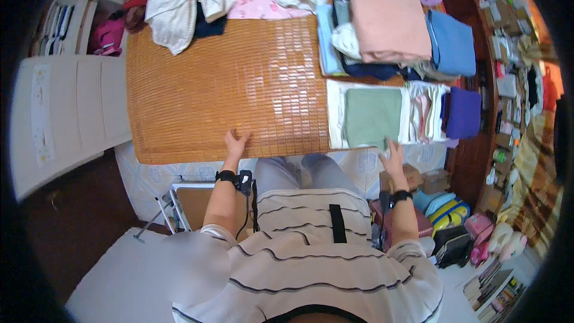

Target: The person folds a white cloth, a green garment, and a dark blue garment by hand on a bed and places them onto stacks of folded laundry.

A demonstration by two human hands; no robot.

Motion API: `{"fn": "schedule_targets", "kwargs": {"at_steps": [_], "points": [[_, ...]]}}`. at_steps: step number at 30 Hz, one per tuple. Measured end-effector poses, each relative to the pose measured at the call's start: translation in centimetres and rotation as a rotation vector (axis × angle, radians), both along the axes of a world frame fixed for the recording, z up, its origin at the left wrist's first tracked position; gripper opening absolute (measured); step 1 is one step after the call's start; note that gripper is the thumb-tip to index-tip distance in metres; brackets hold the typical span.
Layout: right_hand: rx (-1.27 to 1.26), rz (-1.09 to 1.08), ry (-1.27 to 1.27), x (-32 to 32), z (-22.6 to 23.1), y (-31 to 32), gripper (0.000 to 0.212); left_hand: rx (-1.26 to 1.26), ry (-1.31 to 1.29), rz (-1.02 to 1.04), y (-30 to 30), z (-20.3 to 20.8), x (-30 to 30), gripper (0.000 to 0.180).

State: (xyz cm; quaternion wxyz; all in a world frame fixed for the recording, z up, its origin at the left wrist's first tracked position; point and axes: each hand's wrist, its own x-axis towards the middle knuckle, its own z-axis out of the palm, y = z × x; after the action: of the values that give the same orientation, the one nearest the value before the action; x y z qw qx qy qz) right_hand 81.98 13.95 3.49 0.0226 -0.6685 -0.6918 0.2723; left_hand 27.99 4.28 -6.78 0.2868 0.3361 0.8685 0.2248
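Observation:
My left hand (pixel 237 143) rests at the front edge of a brown bamboo mat (pixel 221 90), its fingers apart and nothing in them. On the right, my right hand (pixel 391 158) is at the lower edge of a folded pale green cloth (pixel 373 116), with fingers spread and the tips touching or very close to it. The green cloth lies flat on folded white fabric (pixel 336 128). Just right of it are narrow folded white and pink pieces (pixel 422 113) and a folded purple cloth (pixel 464 112).
Behind the green cloth stands a pile topped by a folded pink cloth (pixel 391 24), beside a folded blue one (pixel 452 43). Loose clothes, including a crumpled white garment (pixel 179 12), lie along the far edge. Bags (pixel 451 215) and boxes sit on the right-hand floor.

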Motion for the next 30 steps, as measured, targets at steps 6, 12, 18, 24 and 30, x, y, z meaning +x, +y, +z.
{"fn": "schedule_targets", "kwargs": {"at_steps": [6,12,18,24,30], "points": [[-0.385,-0.199,-0.058,4.6,-1.6,-8.1,0.054,-0.124,-0.084,0.198,0.3,0.0,-8.4,0.066],[-0.859,-0.866,0.205,-2.4,4.7,-11.0,0.016,-0.004,-0.367,0.239,2.4,-5.8,-19.2,0.053],[-0.826,-1.011,0.138,-7.2,10.3,-12.9,0.031,0.003,-0.739,0.337,13.7,0.2,-22.5,0.037],[-0.763,-1.119,0.135,-9.9,12.4,-14.0,0.026,0.108,-0.904,0.487,20.1,0.3,-29.0,0.064],[-0.856,-1.178,0.252,-12.6,16.1,-16.2,0.015,0.337,-1.040,0.499,25.2,0.7,-34.3,0.073]]}}
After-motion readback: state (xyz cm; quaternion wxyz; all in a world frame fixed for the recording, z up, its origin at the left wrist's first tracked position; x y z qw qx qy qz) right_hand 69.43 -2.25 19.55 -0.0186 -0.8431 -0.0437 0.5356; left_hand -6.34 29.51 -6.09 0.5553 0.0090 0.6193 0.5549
